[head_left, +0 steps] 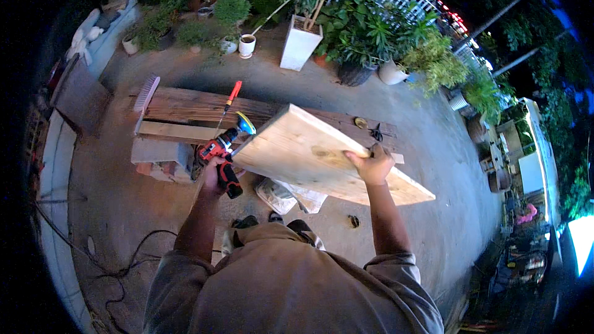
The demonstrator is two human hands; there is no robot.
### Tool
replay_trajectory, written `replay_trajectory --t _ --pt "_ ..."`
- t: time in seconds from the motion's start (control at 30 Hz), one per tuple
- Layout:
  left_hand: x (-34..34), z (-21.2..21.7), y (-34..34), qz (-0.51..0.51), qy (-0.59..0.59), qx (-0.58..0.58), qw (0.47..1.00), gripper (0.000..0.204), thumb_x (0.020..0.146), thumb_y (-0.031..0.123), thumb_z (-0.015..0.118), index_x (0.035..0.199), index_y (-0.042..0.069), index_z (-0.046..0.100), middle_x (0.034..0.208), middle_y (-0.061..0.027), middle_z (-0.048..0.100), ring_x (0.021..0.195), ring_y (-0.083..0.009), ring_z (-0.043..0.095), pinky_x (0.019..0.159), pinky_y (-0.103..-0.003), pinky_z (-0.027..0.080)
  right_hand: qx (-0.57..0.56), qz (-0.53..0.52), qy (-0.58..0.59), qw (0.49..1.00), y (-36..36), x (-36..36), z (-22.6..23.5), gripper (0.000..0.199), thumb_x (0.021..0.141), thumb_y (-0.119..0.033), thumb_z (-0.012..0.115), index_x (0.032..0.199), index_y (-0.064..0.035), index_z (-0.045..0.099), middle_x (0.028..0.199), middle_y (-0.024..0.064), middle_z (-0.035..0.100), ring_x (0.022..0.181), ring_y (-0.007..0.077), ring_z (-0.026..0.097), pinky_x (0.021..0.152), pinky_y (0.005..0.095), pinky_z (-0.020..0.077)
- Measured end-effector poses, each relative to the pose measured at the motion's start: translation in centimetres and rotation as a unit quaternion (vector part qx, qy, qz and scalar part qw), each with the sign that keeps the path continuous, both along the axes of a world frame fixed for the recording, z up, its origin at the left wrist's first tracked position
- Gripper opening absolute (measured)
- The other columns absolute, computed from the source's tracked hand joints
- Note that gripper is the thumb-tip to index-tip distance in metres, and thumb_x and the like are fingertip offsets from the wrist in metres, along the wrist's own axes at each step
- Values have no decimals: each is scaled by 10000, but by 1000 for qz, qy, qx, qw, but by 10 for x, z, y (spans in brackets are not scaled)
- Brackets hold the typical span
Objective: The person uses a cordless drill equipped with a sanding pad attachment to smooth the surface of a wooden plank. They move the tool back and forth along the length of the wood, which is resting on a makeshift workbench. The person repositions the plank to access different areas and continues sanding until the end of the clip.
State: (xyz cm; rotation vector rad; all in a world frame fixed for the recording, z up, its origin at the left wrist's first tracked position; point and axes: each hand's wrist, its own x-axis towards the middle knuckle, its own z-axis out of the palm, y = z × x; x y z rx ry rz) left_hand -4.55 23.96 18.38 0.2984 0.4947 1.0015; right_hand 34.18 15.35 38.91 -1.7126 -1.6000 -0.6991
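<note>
My left hand [212,175] is wrapped round the grip of a red and black cordless drill [216,148]. A blue and yellow disc [246,125] shows at the drill's front end, close to the board's left corner. With my right hand [374,165] I grip the edge of a wide, pale wooden board [309,154], thumb on its face and fingers partly hidden. The board is held tilted above a low bench of brown planks [192,104]. Beyond the drill lies a screwdriver [232,96] with an orange-red handle, pointing away from me.
A brush [147,93] rests at the bench's left end, above a block support [162,161]. Small dark items [376,132] lie on its right end. A white stool-like object [276,196] stands under the board. Black cable [133,260] loops across the floor; potted plants [301,43] line the far side.
</note>
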Motion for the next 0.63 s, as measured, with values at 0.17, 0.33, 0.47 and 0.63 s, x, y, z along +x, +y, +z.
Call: replay_trajectory --t 0.17,0.33,0.47,0.63 --pt "27 -11 -1 30 -3 -2 1000 454 752 238 539 1167 61 488 1103 -116 583 1041 -304 557 991 -579 376 -45 -3 -19 999 4 23 -42 712 506 -720 745 667 -41 604 522 90 533 468 278 554 463 371 465" --pt "26 -47 13 46 -8 -45 998 429 713 232 585 1105 72 516 1045 -102 579 1024 -320 555 1002 -594 367 -56 39 33 997 8 27 -60 660 465 -641 808 604 -60 527 531 108 520 486 292 535 462 382 425" --pt "27 -49 29 36 -26 -104 994 372 705 200 597 1050 77 531 976 -89 562 955 -293 553 989 -626 364 -64 34 41 997 15 11 -64 679 474 -659 801 573 -75 470 512 113 496 477 304 521 461 391 417" --pt "17 -127 65 46 49 -130 989 504 721 232 622 1184 94 479 1175 -104 552 1125 -321 518 988 -673 315 -171 -24 23 985 25 -25 -70 689 519 -667 781 664 -44 524 589 126 571 531 319 574 511 396 467"
